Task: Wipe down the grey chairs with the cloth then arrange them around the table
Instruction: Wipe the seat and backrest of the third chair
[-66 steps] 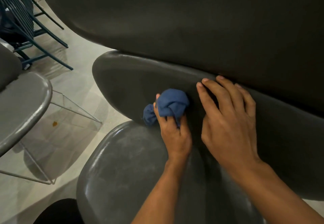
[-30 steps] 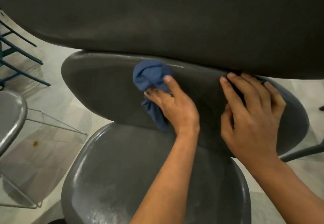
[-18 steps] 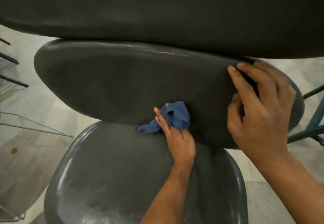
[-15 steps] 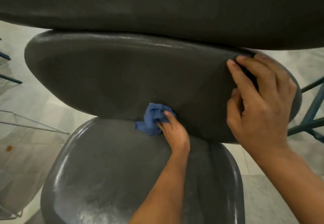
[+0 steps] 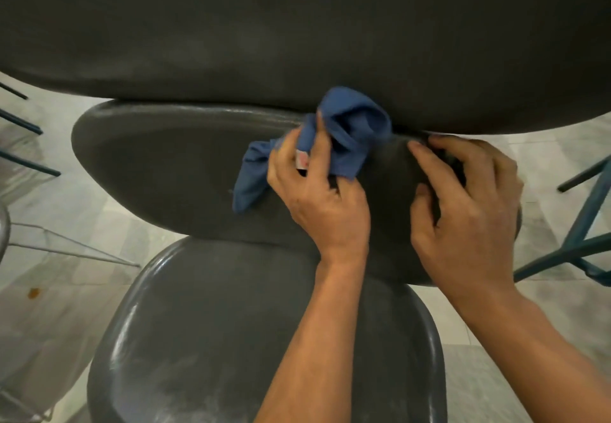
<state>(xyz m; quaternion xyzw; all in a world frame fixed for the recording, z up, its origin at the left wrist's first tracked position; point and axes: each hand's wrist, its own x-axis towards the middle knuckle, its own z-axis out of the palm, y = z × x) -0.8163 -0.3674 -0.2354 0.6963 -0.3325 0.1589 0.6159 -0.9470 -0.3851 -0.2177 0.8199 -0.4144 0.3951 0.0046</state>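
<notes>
Grey chair point(image 5: 264, 340) is sitting pushed up to the desk point(image 5: 297, 25), its oval backrest point(image 5: 165, 171) tucked just under the desk's curved edge. The shell is looking like moulded hard plastic, dark grey, with a faint gloss along the rims; the seat pan is showing dull chalky smears toward the near edge. The desk top is reading matte and dark, rounded, filling the whole upper view and running off three sides. The left hand point(image 5: 320, 201) is gripping the blue cloth point(image 5: 344, 135), soft and bunched into folds, fingers curled around it, pressing it against the upper right of the backrest right at the desk edge; one loose tail is hanging down to the left over the backrest face. The right hand point(image 5: 469, 211) is holding the backrest's right end, fingers point(image 5: 426, 158) curling over the top rim, fingertips partly going out of sight behind it. The floor point(image 5: 59, 323) is looking like pale glossy tile with a small orange spot at left. Thin wire legs point(image 5: 66, 244) of another chair are showing at left, teal metal legs point(image 5: 578, 224) at right, both cut off by the frame. The grey chair's own legs are hidden under the seat.
</notes>
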